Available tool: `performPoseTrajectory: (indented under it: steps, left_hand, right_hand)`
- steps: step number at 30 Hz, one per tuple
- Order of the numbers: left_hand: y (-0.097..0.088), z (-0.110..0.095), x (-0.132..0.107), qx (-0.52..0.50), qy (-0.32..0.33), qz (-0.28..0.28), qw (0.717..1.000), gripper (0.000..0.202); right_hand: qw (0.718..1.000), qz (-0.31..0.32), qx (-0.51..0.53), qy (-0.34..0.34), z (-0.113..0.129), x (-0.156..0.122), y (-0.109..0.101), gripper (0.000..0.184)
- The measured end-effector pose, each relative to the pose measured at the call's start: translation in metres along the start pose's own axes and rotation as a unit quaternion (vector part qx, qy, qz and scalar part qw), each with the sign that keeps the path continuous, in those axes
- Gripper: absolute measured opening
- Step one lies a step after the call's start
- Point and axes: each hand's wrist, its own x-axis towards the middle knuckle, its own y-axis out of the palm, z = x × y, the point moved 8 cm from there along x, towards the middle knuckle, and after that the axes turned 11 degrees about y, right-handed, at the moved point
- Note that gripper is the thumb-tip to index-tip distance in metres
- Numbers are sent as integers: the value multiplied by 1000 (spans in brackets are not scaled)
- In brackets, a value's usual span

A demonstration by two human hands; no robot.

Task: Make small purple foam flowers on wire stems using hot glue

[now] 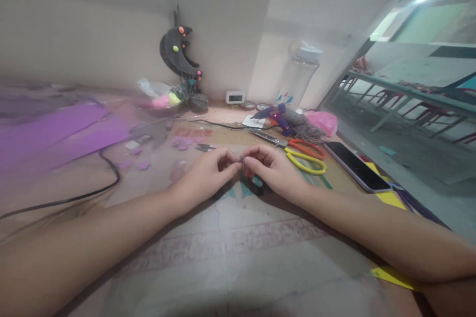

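Note:
Above the middle of the table, my left hand [219, 168] and my right hand [266, 166] meet with their fingertips pinched together. A tiny purple piece [241, 159] shows between them; its exact shape is too small to make out. Just behind my left hand lies a small pair of dark pointed blades [205, 147], partly hidden by the hand. Beyond my right hand are scissors with orange handles [308, 147] and a tool with yellow handles [307, 162]. Several small purple cutouts [182, 142] are scattered to the left, one flower-like cutout [144, 165] nearer me.
Purple sheets [67, 129] and a black cable [111, 161] occupy the left side. Along the back are a dark crescent ornament [174, 54], a small digital clock [235, 97], a glue gun [277, 116], grey yarn [303, 126] and a clear bottle [301, 77]. A phone [357, 166] lies right.

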Motion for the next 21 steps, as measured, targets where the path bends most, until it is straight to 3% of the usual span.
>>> performPoseTrajectory:
  steps: [10,21]
  left_hand:
    - [0,-6,-1,25,22,6,999,15]
    - [0,-4,0,-10,7,-5,1000,17]
  right_hand:
    - [1000,-4,-25,4,0,0,0,12]
    - [1000,-9,5,-4,-1,1,-4,30]
